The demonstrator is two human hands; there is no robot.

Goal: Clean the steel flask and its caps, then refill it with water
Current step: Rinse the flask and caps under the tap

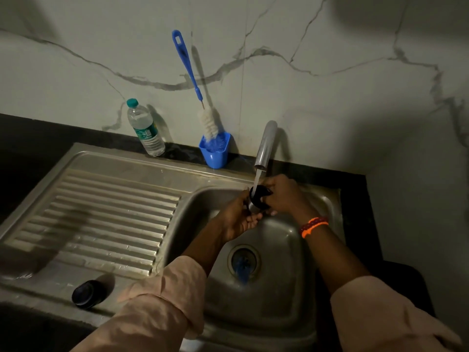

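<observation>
Over the sink basin [284,252] both hands hold a small dark cap [258,198] with a steel edge under the running tap [265,148]. My left hand [242,219] cups it from below and the left. My right hand [281,196] grips it from the right, fingers curled round it. Water streams from the spout onto the cap. A second dark round cap [87,293] lies on the front left rim of the sink. The flask body is not in sight.
A blue-handled bottle brush [193,85] stands in a blue holder [215,149] against the marble wall. A plastic water bottle [144,128] stands to its left on the dark counter. A ribbed steel draining board [106,219] fills the left side. The drain [243,260] sits mid-basin.
</observation>
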